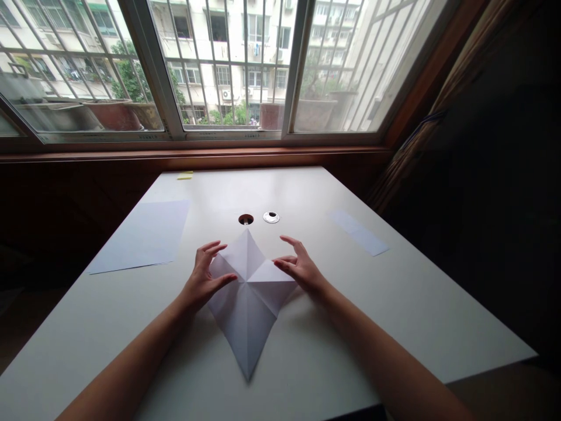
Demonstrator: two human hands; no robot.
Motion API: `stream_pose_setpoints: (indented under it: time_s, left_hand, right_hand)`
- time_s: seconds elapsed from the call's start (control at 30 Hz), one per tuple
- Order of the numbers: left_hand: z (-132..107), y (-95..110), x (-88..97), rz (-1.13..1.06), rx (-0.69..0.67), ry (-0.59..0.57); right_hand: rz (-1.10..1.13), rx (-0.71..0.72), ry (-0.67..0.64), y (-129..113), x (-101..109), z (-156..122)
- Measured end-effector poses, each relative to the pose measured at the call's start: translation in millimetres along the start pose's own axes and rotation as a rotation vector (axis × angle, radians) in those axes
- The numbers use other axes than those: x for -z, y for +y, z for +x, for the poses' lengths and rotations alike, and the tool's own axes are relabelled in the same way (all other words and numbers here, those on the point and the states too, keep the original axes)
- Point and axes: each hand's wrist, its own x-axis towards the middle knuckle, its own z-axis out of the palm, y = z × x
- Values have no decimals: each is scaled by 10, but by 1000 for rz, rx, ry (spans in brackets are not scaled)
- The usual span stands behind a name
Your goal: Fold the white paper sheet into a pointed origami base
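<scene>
A white sheet of folded paper (248,304) lies on the white table (307,351), creased into a kite-like shape with points toward the window and toward me. My left hand (204,279) rests at its left corner, fingers curled and apart, thumb touching the paper's edge. My right hand (298,266) is at the right corner, fingers spread, fingertips on or just over the folded flap. Neither hand grips the paper.
A flat white sheet (142,234) lies at the table's left. A narrow paper strip (359,233) lies at the right. A cable hole (246,219) and its round cap (271,217) sit beyond the paper. A yellow note (184,175) lies near the far edge, under the window.
</scene>
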Motion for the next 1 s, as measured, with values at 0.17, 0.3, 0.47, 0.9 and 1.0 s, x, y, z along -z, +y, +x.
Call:
stream_pose_setpoints:
  time_s: [0.17,0.3,0.47,0.9,1.0]
  left_hand:
    - [7,-60,13,-128,113,67]
    - [21,-18,31,-116,166,128]
    - [33,24,58,-64,235,229]
    - [56,-6,-29,-40,186,281]
    - [52,20,-64,-12,87,227]
  right_hand:
    - [228,-181,-107,-72,142,9]
    - [374,-192,-137,-125,156,-7]
    - [510,-180,-194,-174,71,-41]
    - [610,-207,-121,-200,-189,-76]
    - [593,-196,-154,-175,-178,-77]
